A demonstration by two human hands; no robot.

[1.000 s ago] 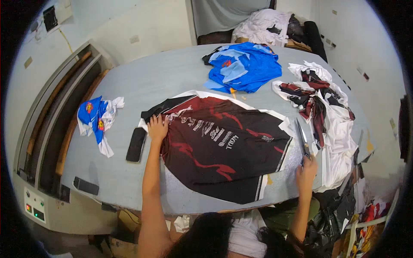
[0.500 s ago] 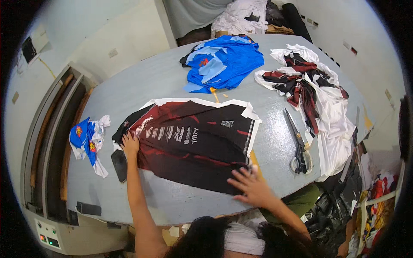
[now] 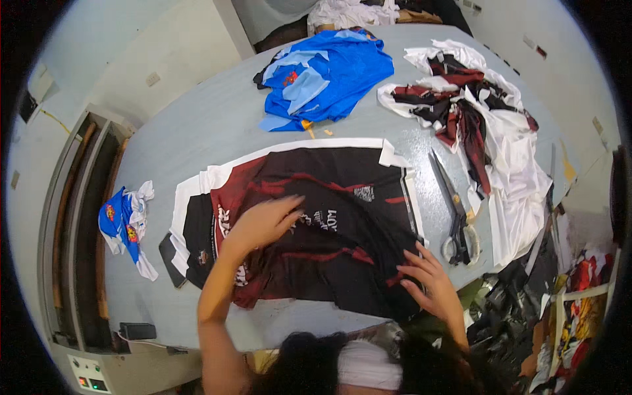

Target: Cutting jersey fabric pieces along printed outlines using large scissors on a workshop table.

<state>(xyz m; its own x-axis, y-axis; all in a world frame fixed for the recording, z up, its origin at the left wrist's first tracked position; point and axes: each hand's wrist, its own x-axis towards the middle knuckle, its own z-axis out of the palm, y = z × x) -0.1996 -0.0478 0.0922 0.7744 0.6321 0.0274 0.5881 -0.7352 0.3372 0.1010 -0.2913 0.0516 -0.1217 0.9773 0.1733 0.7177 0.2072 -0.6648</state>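
A black and dark red printed fabric panel (image 3: 316,178) with white borders lies on the grey table, its middle rumpled into folds. Over its left half, my left hand (image 3: 260,222) reaches with fingers stretched out and slightly blurred; whether it touches the cloth, I cannot tell. My right hand (image 3: 431,282) rests at the panel's lower right edge, fingers apart and bent over the fabric. To the right of the panel lies a large pair of scissors (image 3: 455,227) with dark handles. A flat dark slab (image 3: 172,260) is partly covered by the panel's left edge.
Blue garment pieces (image 3: 342,79) sit at the far side of the table. White, black and red cloth (image 3: 510,171) is heaped on the right. A small blue and white piece (image 3: 128,220) lies at left, near a machine with rollers (image 3: 72,237). A black box (image 3: 137,330) sits near the front-left edge.
My left hand has moved right, from the panel's left end to over its middle. My right hand has shifted right and its fingers have bent. The flat panel has become rumpled and shifted.
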